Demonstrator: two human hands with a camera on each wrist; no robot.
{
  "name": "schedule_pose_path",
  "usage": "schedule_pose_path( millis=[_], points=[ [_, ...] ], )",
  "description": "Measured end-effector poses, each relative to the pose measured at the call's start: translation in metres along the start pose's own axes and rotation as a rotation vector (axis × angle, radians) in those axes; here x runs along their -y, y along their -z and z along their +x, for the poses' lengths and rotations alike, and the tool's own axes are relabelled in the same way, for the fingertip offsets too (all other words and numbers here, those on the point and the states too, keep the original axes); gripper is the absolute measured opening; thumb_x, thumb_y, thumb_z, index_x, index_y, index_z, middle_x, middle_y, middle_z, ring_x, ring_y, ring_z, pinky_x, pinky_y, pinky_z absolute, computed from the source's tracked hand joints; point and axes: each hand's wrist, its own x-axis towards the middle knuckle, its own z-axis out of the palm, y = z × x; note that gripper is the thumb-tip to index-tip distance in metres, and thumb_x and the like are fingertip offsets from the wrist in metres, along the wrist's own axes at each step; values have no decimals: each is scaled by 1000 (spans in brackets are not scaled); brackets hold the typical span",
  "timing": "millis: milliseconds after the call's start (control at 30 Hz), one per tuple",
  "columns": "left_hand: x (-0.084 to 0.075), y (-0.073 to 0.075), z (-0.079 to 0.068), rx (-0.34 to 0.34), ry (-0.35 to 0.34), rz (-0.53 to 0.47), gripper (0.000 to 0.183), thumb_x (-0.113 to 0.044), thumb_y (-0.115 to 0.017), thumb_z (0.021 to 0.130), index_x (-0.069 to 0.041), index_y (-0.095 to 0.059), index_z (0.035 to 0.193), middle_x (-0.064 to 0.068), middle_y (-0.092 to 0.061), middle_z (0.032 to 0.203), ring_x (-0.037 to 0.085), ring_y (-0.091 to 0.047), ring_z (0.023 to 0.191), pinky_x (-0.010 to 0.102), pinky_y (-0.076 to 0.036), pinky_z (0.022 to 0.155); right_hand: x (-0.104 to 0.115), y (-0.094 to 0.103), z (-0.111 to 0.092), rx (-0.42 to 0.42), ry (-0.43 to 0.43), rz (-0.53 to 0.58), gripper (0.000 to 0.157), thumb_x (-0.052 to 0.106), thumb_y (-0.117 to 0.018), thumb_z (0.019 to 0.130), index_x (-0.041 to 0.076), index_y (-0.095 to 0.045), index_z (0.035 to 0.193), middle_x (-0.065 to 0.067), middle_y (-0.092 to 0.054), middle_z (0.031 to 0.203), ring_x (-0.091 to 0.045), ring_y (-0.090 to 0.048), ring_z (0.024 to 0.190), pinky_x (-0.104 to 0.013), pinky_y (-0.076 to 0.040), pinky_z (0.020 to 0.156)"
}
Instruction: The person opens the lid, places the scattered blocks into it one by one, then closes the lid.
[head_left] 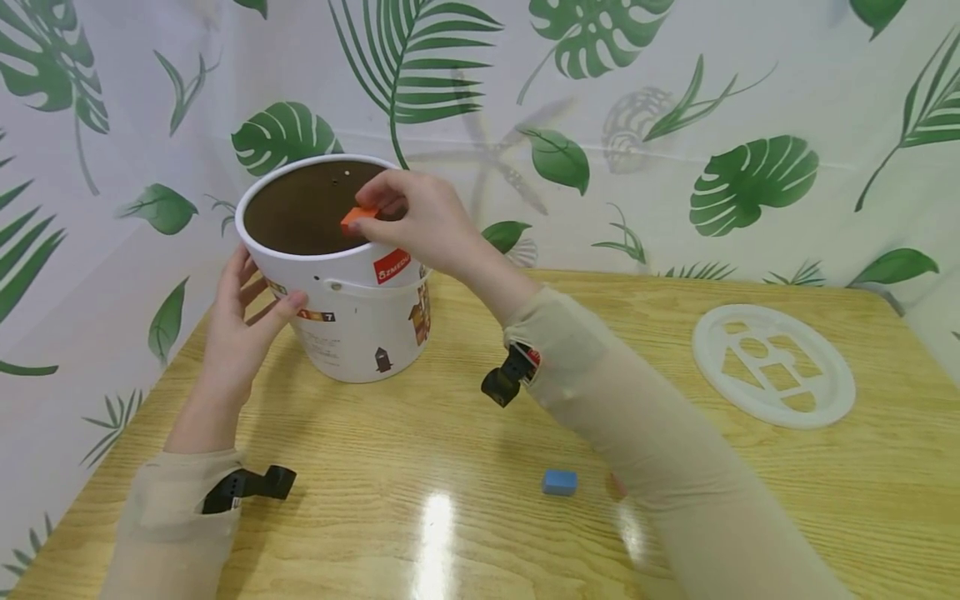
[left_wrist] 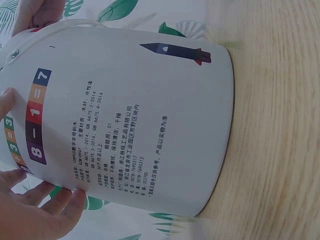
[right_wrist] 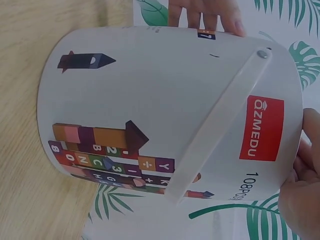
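Note:
A white bucket (head_left: 337, 350) with a printed wall stands on the table, its mouth tilted into view and dark inside. My left hand (head_left: 243, 325) holds its near left side, thumb on the front wall and fingers spread round the left. Over the right part of the rim, my right hand (head_left: 431, 217) pinches an orange block (head_left: 360, 218) between thumb and fingers, at the mouth. In the right wrist view that hand (right_wrist: 302, 185) is at the rim and the block is hidden. The bucket's contents cannot be seen.
A blue block (head_left: 559, 482) lies on the wooden table (head_left: 375, 467). Beside it a reddish piece (head_left: 617, 485) is partly covered by the right sleeve. A white round plate with cut-out shapes (head_left: 712, 358) lies at the right. Leaf-patterned cloth (head_left: 585, 217) hangs behind.

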Motion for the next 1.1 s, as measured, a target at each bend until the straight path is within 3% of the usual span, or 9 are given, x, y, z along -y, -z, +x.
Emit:
schedule_pose_path(
  millis=[467,700,1100],
  points=[
    [1,0,1,1,15,21,80,-23,-67,90,-36,-18,152,0,-23,154,27,-27,135,52,-31,108,-3,0,-1,-26,35,-24,26,20,-74,85,7,-68,106,1,-66,95,-8,-59,84,-17,-48,76],
    [1,0,1,-1,8,20,80,-23,-67,90,-36,-19,152,0,-23,153,27,-27,134,52,-31,108,-4,-1,-2,-34,9,54,29,19,-74,85,6,-67,110,-2,-66,102,-8,-59,87,-17,-48,77],
    [1,1,1,-4,15,27,80,-23,-68,90,-36,-19,152,0,-24,153,27,-28,134,52,-31,108,-1,6,-22,-75,97,184,28,16,-75,84,4,-66,108,-1,-66,102,-7,-59,87,-21,-50,82]
  ],
)
